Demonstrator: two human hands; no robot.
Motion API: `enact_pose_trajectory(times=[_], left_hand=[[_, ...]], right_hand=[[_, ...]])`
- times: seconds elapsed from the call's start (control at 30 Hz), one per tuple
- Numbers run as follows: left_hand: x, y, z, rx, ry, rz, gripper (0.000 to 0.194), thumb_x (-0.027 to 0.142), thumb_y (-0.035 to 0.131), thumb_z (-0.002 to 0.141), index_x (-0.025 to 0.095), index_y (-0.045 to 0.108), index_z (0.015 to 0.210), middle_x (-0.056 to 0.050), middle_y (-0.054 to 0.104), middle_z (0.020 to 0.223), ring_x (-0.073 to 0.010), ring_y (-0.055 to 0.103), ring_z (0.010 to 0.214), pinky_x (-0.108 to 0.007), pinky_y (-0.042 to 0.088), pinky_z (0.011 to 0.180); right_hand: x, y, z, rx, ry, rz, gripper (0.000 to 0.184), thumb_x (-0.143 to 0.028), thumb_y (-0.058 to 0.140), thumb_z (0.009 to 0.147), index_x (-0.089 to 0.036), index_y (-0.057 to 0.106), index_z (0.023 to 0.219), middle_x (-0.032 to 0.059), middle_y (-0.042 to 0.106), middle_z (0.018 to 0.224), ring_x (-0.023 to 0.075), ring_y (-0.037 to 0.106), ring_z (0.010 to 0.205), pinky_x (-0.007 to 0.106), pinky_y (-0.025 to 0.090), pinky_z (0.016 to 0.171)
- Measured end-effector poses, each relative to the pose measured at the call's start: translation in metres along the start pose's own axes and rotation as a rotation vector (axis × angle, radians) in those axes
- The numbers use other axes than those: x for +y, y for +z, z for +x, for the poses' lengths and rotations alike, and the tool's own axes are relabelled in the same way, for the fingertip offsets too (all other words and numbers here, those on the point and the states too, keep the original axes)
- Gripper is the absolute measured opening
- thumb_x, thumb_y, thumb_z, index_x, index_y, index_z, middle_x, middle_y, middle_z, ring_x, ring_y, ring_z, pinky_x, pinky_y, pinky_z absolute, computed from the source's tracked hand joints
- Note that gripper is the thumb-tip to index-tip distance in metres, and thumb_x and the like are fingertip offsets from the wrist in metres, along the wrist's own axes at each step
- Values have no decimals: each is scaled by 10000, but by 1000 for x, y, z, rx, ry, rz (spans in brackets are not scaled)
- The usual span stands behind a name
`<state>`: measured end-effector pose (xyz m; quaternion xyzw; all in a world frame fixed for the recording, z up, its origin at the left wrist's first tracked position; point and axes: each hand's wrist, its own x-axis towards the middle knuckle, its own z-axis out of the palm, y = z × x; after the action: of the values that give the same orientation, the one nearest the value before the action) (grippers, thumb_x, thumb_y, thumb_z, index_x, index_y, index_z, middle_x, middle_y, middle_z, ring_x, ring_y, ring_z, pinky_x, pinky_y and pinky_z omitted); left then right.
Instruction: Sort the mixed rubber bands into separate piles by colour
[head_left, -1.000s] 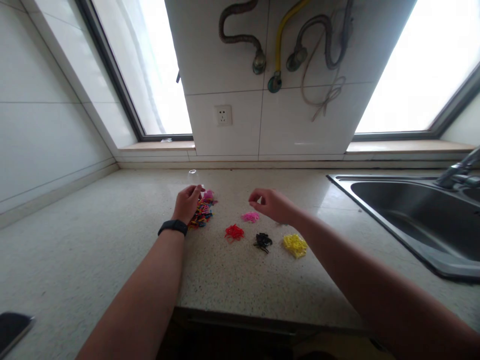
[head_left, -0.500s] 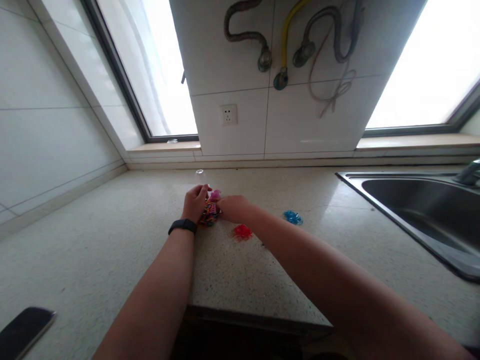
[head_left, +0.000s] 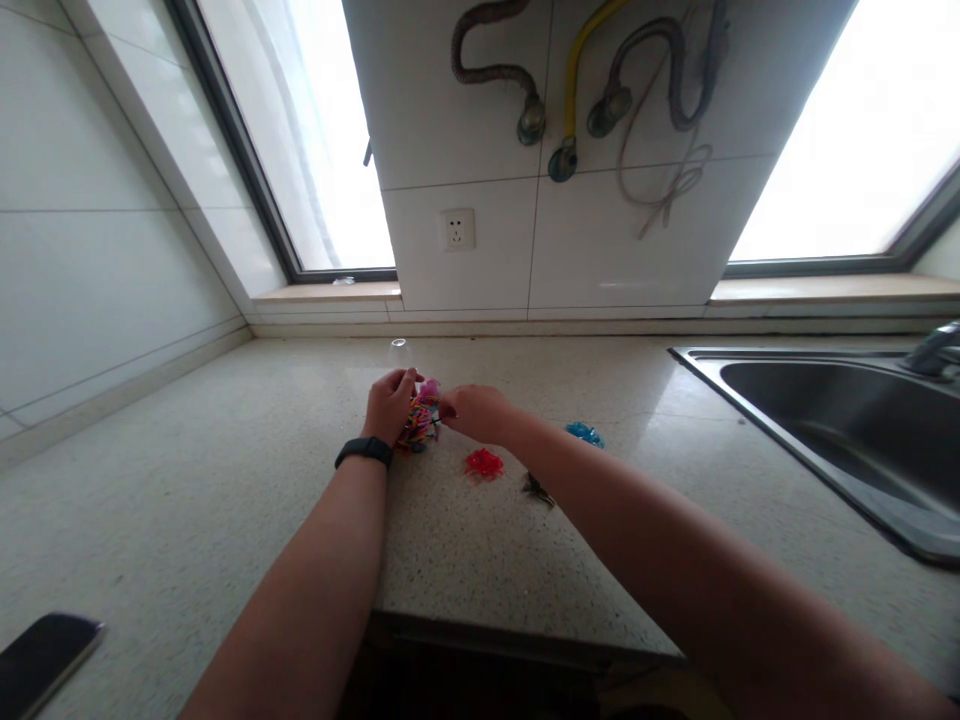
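Note:
A heap of small multicoloured rubber bands, with a pink clump at its far side, lies on the counter between my hands. My left hand rests against the heap's left side with its fingers curled in; what they grip, if anything, is hidden. At the right edge of the heap, my right hand pinches a tiny dark strand that looks like a rubber band. Nearer me lie a red pile, a black pile partly behind my right forearm, and a blue pile beyond that forearm.
Behind my left hand stands a clear cup. A steel sink is set into the speckled counter at the right. At the near left lies a dark phone-like object. Hoses and a socket are on the wall.
My right hand has shifted slightly right, out of the heap, with a dark strand now showing at its fingertips. More of the black pile shows beside the forearm. My left hand stays put.

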<state>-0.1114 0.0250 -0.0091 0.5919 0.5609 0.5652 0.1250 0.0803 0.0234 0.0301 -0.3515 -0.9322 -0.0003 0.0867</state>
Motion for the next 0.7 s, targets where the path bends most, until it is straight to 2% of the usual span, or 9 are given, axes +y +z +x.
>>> enact_pose_trajectory(times=[0.3, 0.43, 0.57, 0.7], left_hand=[[-2, 0, -1, -6, 23, 14, 414, 484, 475, 903, 160, 716, 810, 3, 550, 591, -134, 499, 549, -250, 392, 558], [-2, 1, -1, -8, 25, 15, 401, 474, 481, 902, 162, 719, 816, 7, 539, 582, -129, 488, 541, -242, 377, 541], [-3, 0, -1, -17, 22, 28, 399, 472, 484, 901, 163, 720, 811, 5, 548, 582, -132, 500, 548, -242, 384, 547], [-1, -1, -2, -25, 20, 33, 391, 466, 494, 898, 160, 722, 812, 6, 558, 592, -127, 498, 539, -243, 388, 546]], right_hand=[[15, -7, -13, 76, 25, 154, 205, -310, 584, 886, -233, 727, 1011, 42, 746, 991, 192, 662, 891, 263, 408, 723], [24, -12, -25, 142, 18, 294, 168, -269, 616, 870, -203, 738, 964, 36, 742, 906, 151, 638, 792, 247, 394, 696], [41, -23, -55, 222, 38, 449, 129, -243, 642, 856, -167, 735, 905, 26, 707, 790, 108, 577, 673, 239, 387, 653], [66, -36, -99, 281, 168, 581, 170, -312, 649, 845, -170, 726, 899, 6, 648, 695, 104, 522, 604, 245, 383, 572]])
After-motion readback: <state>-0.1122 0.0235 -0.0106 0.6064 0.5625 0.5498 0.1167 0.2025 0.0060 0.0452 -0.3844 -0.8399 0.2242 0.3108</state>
